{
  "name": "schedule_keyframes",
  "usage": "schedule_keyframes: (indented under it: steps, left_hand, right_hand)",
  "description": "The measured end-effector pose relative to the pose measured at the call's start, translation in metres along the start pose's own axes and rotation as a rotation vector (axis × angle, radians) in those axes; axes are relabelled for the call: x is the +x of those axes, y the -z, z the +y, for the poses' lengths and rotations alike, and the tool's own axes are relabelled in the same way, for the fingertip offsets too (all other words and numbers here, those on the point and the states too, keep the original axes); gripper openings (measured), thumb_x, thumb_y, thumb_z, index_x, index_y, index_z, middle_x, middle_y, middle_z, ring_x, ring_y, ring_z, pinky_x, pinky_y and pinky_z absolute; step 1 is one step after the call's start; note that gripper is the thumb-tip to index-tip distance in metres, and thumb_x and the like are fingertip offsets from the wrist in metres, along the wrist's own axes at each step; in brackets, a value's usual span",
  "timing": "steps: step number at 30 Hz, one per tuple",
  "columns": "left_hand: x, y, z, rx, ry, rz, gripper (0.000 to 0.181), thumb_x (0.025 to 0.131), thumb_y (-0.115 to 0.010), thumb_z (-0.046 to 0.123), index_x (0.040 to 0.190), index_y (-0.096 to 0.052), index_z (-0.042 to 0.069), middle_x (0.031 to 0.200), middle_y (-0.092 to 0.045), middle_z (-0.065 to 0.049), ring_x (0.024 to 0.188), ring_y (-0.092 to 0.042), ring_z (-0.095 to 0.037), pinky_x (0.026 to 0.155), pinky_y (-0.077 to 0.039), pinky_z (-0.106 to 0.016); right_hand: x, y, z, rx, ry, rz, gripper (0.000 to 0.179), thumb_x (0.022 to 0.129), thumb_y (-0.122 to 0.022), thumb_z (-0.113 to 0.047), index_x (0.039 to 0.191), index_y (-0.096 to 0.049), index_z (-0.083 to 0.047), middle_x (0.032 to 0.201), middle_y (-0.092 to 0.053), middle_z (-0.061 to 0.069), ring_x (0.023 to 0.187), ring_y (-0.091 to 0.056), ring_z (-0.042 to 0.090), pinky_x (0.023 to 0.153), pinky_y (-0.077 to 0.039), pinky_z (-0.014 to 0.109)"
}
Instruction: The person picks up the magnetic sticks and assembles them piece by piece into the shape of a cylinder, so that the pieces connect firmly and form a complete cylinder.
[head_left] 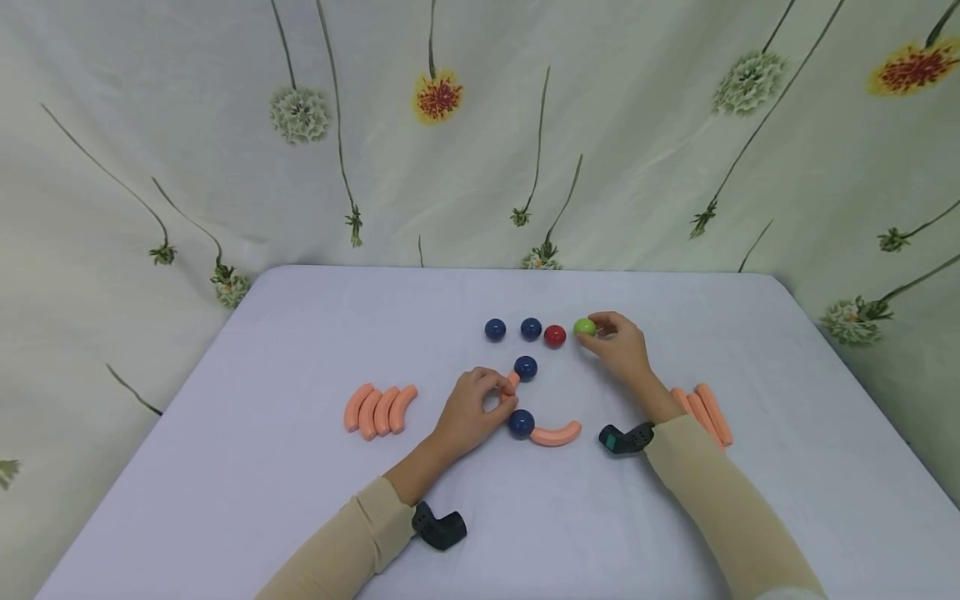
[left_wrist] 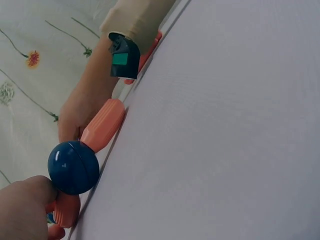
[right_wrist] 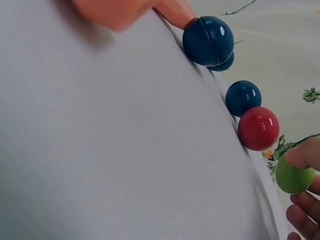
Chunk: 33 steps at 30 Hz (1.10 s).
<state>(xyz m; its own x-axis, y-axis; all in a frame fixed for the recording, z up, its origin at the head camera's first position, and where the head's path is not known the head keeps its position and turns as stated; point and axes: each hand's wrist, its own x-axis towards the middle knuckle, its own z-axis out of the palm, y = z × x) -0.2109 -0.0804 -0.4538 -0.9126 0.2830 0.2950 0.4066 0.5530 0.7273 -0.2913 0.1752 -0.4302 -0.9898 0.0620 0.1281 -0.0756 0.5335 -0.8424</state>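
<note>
My right hand [head_left: 621, 348] pinches a green ball [head_left: 584, 327] between thumb and fingers, at the right end of a row of balls. A red ball [head_left: 555, 336] lies just left of it. My left hand [head_left: 474, 408] pinches a curved orange rod [head_left: 513, 379], mostly hidden by the fingers, whose far end meets a blue ball [head_left: 526, 367]. By the left thumb is a nearer blue ball [left_wrist: 74, 167], with another curved orange rod [head_left: 557, 435] joined to it and reaching right. The right wrist view shows the green ball [right_wrist: 294, 175] under the thumb.
Two more blue balls, one at the left end [head_left: 495, 330] and one beside the red ball [head_left: 531, 329], lie in the back row. Several curved orange rods [head_left: 381, 410] lie together at left. Straighter orange rods [head_left: 712, 414] lie at right, partly behind the right forearm.
</note>
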Motion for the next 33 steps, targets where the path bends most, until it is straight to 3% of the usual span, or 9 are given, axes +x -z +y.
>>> schedule_keyframes:
  steps: [7,33]
  left_hand:
    - [0.000,0.000,0.000,-0.005,0.003,-0.003,0.006,0.088,-0.071,0.018,0.092,-0.067,0.016,0.106,-0.059,-0.004,0.103,-0.051,-0.024,0.090,-0.044,-0.042]
    - [0.000,0.000,0.000,0.017,0.006,0.003,0.007,0.088,-0.071,0.018,0.093,-0.067,0.015,0.106,-0.059,-0.005,0.102,-0.052,-0.024,0.090,-0.044,-0.042]
  right_hand:
    - [-0.009,0.005,-0.005,0.004,0.022,-0.035,0.041,0.088,-0.072,-0.019,0.122,-0.060,0.001,0.118,-0.060,0.017,0.107,-0.051,0.031,0.081,-0.045,0.036]
    - [-0.054,0.013,-0.019,0.058,0.168,-0.172,0.039,0.085,-0.074,-0.013,0.120,-0.063,0.000,0.110,-0.065,0.013,0.100,-0.057,0.028,0.085,-0.045,0.039]
